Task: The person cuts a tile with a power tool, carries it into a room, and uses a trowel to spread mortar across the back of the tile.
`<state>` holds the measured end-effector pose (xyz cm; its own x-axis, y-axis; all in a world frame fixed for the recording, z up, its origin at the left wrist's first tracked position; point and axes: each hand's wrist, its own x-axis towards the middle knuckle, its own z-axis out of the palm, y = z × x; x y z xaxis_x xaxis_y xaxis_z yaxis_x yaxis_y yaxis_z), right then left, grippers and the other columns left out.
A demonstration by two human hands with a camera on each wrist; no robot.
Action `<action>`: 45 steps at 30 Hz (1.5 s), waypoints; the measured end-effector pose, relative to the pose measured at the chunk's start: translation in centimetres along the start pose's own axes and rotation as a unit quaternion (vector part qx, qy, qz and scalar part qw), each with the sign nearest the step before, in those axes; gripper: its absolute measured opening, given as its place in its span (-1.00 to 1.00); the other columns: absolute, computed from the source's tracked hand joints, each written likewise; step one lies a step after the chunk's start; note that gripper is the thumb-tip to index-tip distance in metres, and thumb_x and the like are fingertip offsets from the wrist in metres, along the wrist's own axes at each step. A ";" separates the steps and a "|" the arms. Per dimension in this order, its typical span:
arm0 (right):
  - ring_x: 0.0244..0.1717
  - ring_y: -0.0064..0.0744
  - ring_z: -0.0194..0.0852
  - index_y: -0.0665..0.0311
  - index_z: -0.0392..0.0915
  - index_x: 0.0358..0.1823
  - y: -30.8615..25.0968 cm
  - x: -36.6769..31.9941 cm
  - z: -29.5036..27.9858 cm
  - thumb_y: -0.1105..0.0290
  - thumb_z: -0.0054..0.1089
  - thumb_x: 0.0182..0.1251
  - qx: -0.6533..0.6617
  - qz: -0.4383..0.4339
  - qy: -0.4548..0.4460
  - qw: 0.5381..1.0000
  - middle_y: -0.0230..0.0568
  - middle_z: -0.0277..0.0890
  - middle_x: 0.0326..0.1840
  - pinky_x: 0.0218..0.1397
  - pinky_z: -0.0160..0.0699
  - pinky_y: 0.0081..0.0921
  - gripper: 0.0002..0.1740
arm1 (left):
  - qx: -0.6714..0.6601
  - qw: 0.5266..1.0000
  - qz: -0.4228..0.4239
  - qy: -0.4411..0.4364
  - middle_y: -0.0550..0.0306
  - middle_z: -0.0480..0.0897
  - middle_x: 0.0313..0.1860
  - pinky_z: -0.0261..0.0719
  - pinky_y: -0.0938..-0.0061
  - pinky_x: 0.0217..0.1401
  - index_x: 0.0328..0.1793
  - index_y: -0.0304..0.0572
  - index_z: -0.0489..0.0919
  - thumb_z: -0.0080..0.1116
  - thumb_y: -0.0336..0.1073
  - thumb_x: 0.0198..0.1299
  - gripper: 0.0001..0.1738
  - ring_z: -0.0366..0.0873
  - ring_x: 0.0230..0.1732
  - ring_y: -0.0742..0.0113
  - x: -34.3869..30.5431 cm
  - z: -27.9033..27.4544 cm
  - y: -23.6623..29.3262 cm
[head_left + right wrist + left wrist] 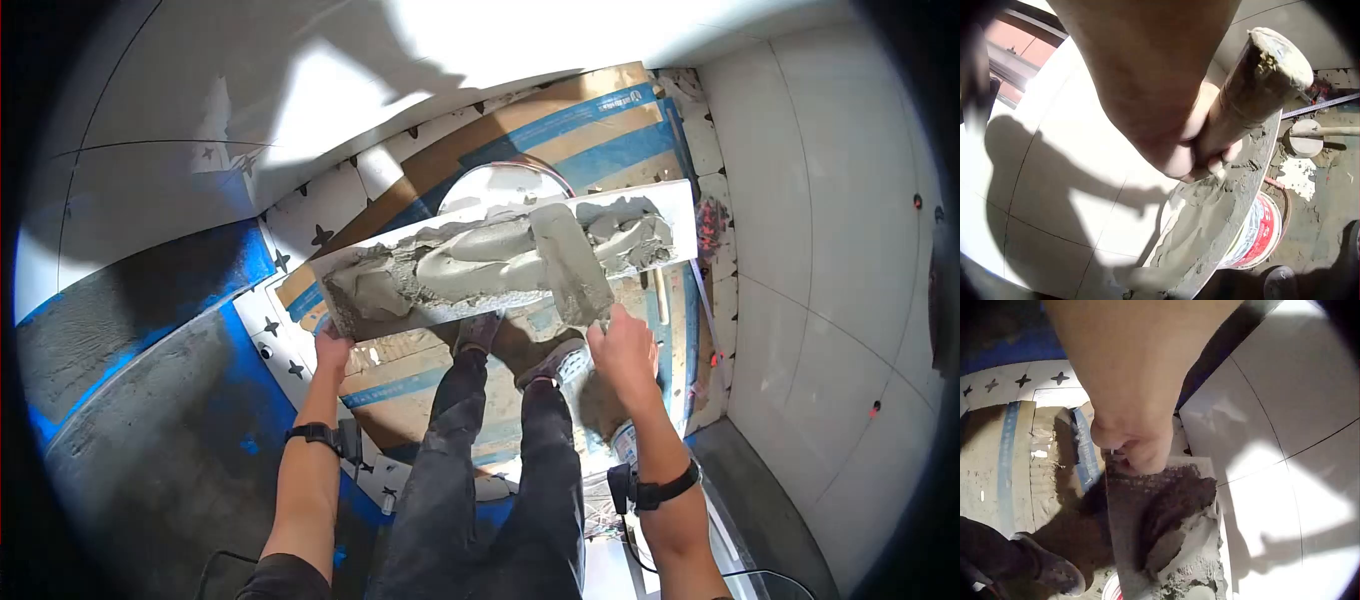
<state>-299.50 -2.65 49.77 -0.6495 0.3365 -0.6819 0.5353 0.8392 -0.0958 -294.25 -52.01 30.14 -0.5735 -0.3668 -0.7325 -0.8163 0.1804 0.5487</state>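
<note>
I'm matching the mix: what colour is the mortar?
The mortar is grey, clearest in the head view.

Large pale tiles with thin dark joints face the far wall (pixel 190 100) and the right wall (pixel 790 230), which carries small red dots (pixel 917 201). Cardboard (pixel 627 127) with blue stripes covers the middle floor, edged by pale tiles (pixel 296 222) with dark crosses (pixel 321 235). Left lies a dark grey, blue-edged surface (pixel 140 390). Bright light (pixel 460 40) and hard shadows (pixel 380 55) cross the far wall.
</note>
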 end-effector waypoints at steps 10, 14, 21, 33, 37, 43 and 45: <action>-0.05 0.11 0.73 0.24 0.52 -0.13 -6.7 -0.5 4.7 0.25 0.07 0.40 -0.078 0.011 -0.023 0.997 0.13 0.72 -0.19 0.05 0.61 0.07 -0.78 | -0.225 0.973 -0.053 0.019 -0.04 0.64 0.02 0.61 0.23 -0.01 0.23 -0.36 0.44 -0.13 -0.76 -0.01 -0.41 0.63 -0.04 0.08 1.0 -1.2 -0.5; -0.05 0.06 0.73 0.27 0.50 -0.12 -6.3 1.0 7.5 0.34 -0.02 0.44 -0.086 0.069 -0.024 0.994 0.03 0.73 -0.18 -0.02 0.67 -0.06 -0.82 | -0.211 0.973 -0.068 0.071 0.09 0.60 -0.16 0.48 0.44 -0.12 -0.05 -0.30 0.51 -0.07 -0.72 0.03 -0.64 0.53 -0.23 0.30 -2.3 -0.5 2.8; -0.08 0.05 0.74 0.27 0.51 -0.09 -0.4 7.8 5.4 0.35 -0.03 0.46 -0.129 0.082 0.094 0.984 0.08 0.72 -0.17 -0.02 0.69 -0.10 -0.81 | -0.218 0.968 -0.066 0.104 0.14 0.59 -0.26 0.43 0.48 -0.20 -0.09 -0.25 0.50 -0.07 -0.70 0.04 -0.67 0.47 -0.33 0.37 -2.4 -0.1 2.9; -0.70 -0.46 0.51 0.36 0.51 -0.18 8.2 1.3 6.5 0.19 0.14 0.35 0.363 0.146 -0.013 0.920 -0.23 0.51 -0.56 -0.73 0.43 -0.41 -0.68 | -0.069 0.995 -0.072 0.015 0.01 0.67 0.06 0.55 0.41 0.11 0.25 -0.41 0.49 -0.03 -0.62 0.26 -0.59 0.63 0.00 0.28 4.0 -0.9 -2.8; -0.18 0.27 0.69 0.41 0.53 -0.07 1.2 -1.8 9.5 0.18 0.13 0.31 0.202 0.022 0.009 0.979 0.36 0.64 -0.27 -0.01 0.62 0.08 -0.61 | 0.054 0.998 -0.007 -0.010 0.00 0.67 0.15 0.51 0.39 0.24 0.31 -0.37 0.48 0.04 -0.61 0.26 -0.54 0.61 0.13 0.22 0.2 0.3 1.3; -0.24 0.00 0.77 0.23 0.49 -0.09 10.0 2.2 4.7 0.39 0.02 0.41 -0.228 -0.008 0.052 0.972 0.00 0.65 -0.25 -0.14 0.70 -0.06 -0.86 | 0.143 0.989 0.021 -0.030 -0.06 0.64 0.22 0.51 0.36 0.25 0.44 -0.37 0.39 0.25 -0.54 0.27 -0.41 0.60 0.18 0.20 0.4 0.5 1.0; -0.24 0.03 0.76 0.25 0.49 -0.09 13.7 4.7 1.6 0.41 0.01 0.41 -0.237 0.020 0.119 0.964 0.05 0.66 -0.26 -0.13 0.69 -0.05 -0.86 | 0.172 0.985 0.024 0.008 -0.10 0.62 0.25 0.50 0.36 0.25 0.44 -0.44 0.34 0.23 -0.54 0.30 -0.40 0.60 0.18 0.17 0.5 0.6 0.4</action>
<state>-294.38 9.72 44.08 -0.7692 0.4130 -0.4876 0.2917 0.9059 0.3071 -294.90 -51.62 29.73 -0.6131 -0.3639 -0.7012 -0.7647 0.4962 0.4112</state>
